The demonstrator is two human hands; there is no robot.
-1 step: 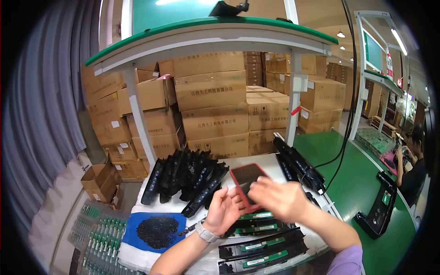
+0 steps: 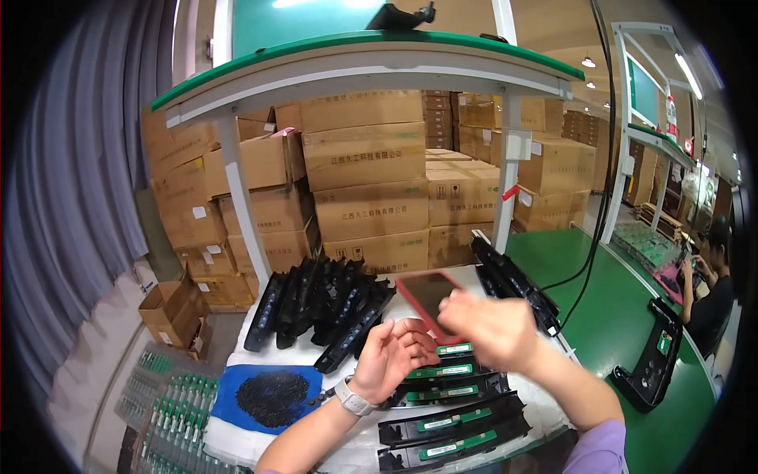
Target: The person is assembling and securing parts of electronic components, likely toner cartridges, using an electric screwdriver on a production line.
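Observation:
A smartphone (image 2: 427, 295) with a dark screen and a red edge is tilted over the middle of the worktable. My right hand (image 2: 493, 328), smeared by motion, has its fingers closed at the phone's right side. Just below the phone's left edge, my left hand (image 2: 395, 355) is turned palm up, its fingers loosely curled and apart, with nothing in it. Under both hands lie black plastic housings (image 2: 505, 415) in a row, with green circuit boards (image 2: 454, 419) set in them.
Black housings (image 2: 339, 308) are heaped at the back left, with more (image 2: 505, 276) at the back right. Small black parts (image 2: 272, 397) lie on a blue cloth (image 2: 230, 387). Trays of green boards (image 2: 174, 419) stand at lower left. Cables (image 2: 584, 276) hang on the right; a person (image 2: 711, 288) sits beyond.
The phone and my right hand have shifted slightly away from me, uncovering more of the green boards below. My left hand has hardly moved; its fingers are a little more curled.

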